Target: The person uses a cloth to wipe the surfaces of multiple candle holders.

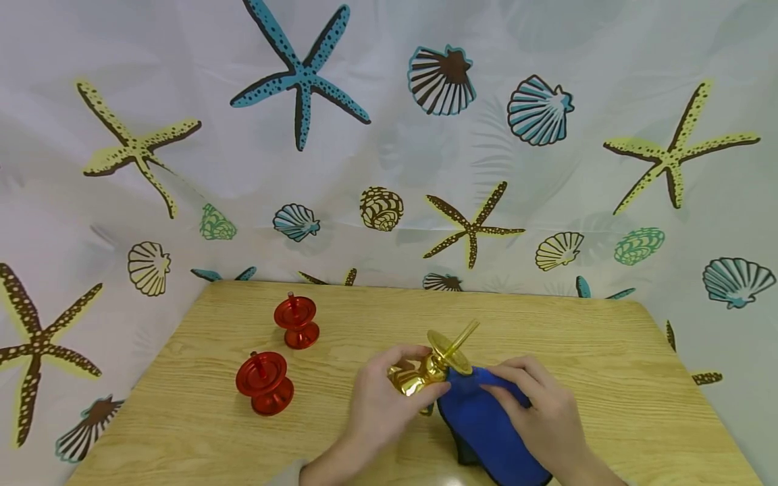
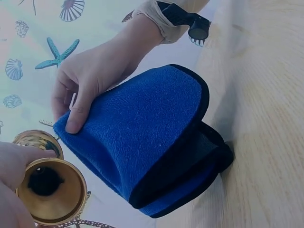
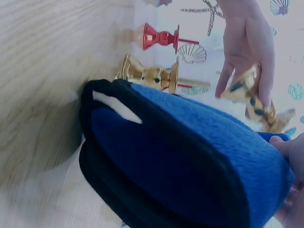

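Note:
My left hand [image 1: 389, 395] grips a shiny gold candlestick [image 1: 413, 379] around its body, tilted so its dish and spike lean up to the right. The hollow base [image 2: 54, 192] of this candlestick faces the camera in the left wrist view. My right hand [image 1: 541, 405] pinches a folded blue cloth [image 1: 486, 425] with black edging between thumb and fingers. The cloth's upper end meets the underside of the candlestick's dish in the head view, and its lower folds hang toward the table. A second gold candlestick [image 3: 147, 73] stands upright behind the cloth in the right wrist view.
Two red candlesticks stand upright on the left of the wooden table [image 1: 352, 317], one [image 1: 296, 320] farther back and one [image 1: 265, 383] nearer. A white curtain [image 1: 377, 135] printed with starfish and shells hangs behind and beside the table.

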Demonstrator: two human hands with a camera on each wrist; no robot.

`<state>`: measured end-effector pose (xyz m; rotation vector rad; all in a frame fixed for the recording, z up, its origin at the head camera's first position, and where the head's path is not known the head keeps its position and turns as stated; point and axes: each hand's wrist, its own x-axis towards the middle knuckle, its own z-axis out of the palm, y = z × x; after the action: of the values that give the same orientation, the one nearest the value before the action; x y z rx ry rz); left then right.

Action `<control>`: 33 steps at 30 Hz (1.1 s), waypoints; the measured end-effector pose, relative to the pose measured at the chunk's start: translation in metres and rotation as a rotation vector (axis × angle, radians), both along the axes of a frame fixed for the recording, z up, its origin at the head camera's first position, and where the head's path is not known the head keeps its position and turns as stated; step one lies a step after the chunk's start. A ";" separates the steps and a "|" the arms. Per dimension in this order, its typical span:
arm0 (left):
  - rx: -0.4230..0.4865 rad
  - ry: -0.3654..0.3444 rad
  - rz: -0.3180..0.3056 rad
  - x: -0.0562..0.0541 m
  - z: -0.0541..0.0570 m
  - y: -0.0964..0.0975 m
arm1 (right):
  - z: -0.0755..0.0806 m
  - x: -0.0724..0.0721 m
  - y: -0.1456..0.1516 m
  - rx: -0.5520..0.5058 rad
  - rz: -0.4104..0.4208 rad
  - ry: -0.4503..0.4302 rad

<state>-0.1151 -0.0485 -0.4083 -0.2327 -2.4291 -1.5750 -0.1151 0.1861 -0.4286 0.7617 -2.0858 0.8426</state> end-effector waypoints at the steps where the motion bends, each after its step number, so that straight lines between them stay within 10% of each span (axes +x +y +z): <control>1: 0.002 0.016 -0.001 0.000 0.000 -0.001 | 0.001 0.000 0.002 -0.004 -0.019 -0.022; 14: -0.222 0.378 -0.024 0.002 -0.002 -0.005 | 0.018 -0.007 0.021 -0.002 -0.187 -0.269; 22: -0.382 0.437 -0.062 0.005 -0.005 -0.002 | 0.044 -0.019 0.030 0.033 -0.155 -0.463; 33: -0.498 0.502 -0.181 0.004 -0.006 0.003 | 0.058 -0.028 0.026 0.058 -0.020 -0.440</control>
<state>-0.1115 -0.0452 -0.4140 -0.8422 -2.3741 -0.7955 -0.1432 0.2122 -0.3701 0.6236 -2.5084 1.0118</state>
